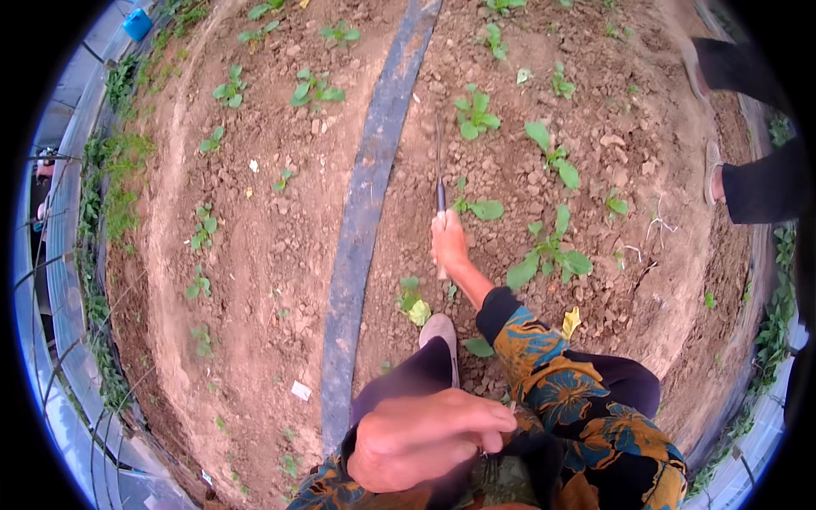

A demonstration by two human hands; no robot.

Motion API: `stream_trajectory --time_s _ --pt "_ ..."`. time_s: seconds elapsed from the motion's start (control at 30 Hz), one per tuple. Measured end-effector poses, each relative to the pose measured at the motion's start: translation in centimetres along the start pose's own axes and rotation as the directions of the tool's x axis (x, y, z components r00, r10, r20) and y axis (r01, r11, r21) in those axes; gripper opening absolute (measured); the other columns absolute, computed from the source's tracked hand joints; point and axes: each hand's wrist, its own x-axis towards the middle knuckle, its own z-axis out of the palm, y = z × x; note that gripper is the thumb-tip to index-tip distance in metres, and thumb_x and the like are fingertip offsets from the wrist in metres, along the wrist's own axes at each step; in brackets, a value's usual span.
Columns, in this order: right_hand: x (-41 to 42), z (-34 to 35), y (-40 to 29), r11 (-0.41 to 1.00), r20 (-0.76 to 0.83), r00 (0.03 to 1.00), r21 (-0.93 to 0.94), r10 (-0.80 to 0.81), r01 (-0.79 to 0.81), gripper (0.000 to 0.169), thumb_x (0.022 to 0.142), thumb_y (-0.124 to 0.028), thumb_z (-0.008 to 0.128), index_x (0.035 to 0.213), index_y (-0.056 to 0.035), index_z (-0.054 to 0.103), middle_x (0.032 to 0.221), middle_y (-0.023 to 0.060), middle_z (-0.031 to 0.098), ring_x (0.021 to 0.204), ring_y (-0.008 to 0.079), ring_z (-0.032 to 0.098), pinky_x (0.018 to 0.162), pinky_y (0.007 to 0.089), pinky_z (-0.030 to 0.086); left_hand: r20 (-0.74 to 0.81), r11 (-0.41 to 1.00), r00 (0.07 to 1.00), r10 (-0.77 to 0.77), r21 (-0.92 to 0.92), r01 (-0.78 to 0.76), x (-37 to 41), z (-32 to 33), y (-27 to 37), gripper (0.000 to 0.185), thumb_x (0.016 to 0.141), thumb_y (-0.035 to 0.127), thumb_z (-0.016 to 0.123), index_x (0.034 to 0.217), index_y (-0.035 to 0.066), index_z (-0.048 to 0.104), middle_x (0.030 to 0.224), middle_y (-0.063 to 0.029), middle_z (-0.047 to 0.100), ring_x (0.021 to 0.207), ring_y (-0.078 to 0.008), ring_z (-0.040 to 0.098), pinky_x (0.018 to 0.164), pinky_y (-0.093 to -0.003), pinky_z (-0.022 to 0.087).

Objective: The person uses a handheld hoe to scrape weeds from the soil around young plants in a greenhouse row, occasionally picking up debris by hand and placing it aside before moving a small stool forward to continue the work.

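My right hand point(450, 242) is closed around the handle of a long, thin-bladed hand tool point(440, 191), whose narrow metal part points away from me over the soil. Just to the right of this hand lies a small leafy seedling point(486, 209). Close to the camera, my left hand point(433, 437) is bent over my lap with its fingers curled; a small pale thing shows at the fingertips, too unclear to name. Near my shoe point(440, 335) grows a seedling with a yellowish leaf point(419, 312). A larger leafy plant point(551, 255) stands right of my right forearm.
A dark flat strip point(370, 185) runs lengthwise through the bed, with several seedlings on both sides. Another person's legs and shoes point(714, 172) are at the right edge. Plastic sheeting and thin rods line the left, near a blue container point(136, 25).
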Motion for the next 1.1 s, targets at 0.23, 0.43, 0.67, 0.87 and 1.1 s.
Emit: stream_trajectory --time_s 0.23,0.43,0.67,0.87,1.1 --pt "1.3 1.3 -5.2 0.913 0.147 0.985 0.385 0.087 -0.138 0.018 0.094 -0.025 0.05 0.083 -0.0133 0.044 0.057 0.0036 0.048 0.04 0.0162 0.047 0.034 0.0333 0.039 -0.534 0.969 0.842 -0.074 0.161 0.188 -0.5 -4.5 -2.2 0.034 0.084 0.001 0.055 0.118 -0.007 0.056 0.101 -0.0123 0.065 0.085 -0.0185 0.065 0.075 -0.0281 0.051" --pt "0.8 -0.7 -6.9 0.556 0.436 0.899 0.758 -0.041 -0.341 0.007 0.094 -0.015 0.054 0.098 -0.0114 0.051 0.081 0.006 0.059 0.074 0.0201 0.061 0.059 0.0383 0.052 -0.352 0.77 0.934 -0.065 0.577 0.271 6.5 -12.0 -13.2 0.06 0.08 0.017 0.064 0.135 0.004 0.043 0.119 -0.0171 0.059 0.104 -0.027 0.06 0.088 -0.0331 0.047" --pt "-1.2 -0.7 -7.6 0.594 0.409 0.878 0.781 -0.251 -0.194 0.029 0.092 -0.013 0.057 0.12 -0.0093 0.049 0.104 0.0034 0.058 0.095 0.0181 0.059 0.08 0.0332 0.051 -0.448 0.658 0.867 0.22 0.724 0.207 10.8 -13.2 -18.3 0.051 0.08 0.01 0.062 0.129 0.003 0.049 0.111 -0.0167 0.063 0.101 -0.0244 0.062 0.086 -0.0348 0.048" --pt "-7.3 -12.3 -12.7 1.0 0.686 0.728 -0.002 0.019 -0.024 0.046 0.091 -0.029 0.057 0.133 -0.0127 0.042 0.119 0.0059 0.053 0.103 0.017 0.054 0.082 0.0339 0.049 -0.46 0.71 0.877 0.14 0.664 0.235 13.0 -18.5 -21.4 0.031 0.082 0.012 0.058 0.111 0.002 0.058 0.08 -0.0186 0.063 0.068 -0.0246 0.058 0.063 -0.0372 0.047" --pt "-21.7 -24.1 -14.2 0.979 0.602 0.776 -0.048 0.185 -0.196 0.029 0.096 -0.007 0.046 0.123 -0.0019 0.052 0.106 0.0075 0.06 0.091 0.0139 0.06 0.08 0.0271 0.052 -0.599 0.646 0.797 0.081 0.64 0.415 20.4 -23.8 -23.6 0.031 0.084 0.021 0.057 0.112 0.007 0.059 0.08 -0.0129 0.061 0.073 -0.0262 0.059 0.065 -0.0385 0.045"
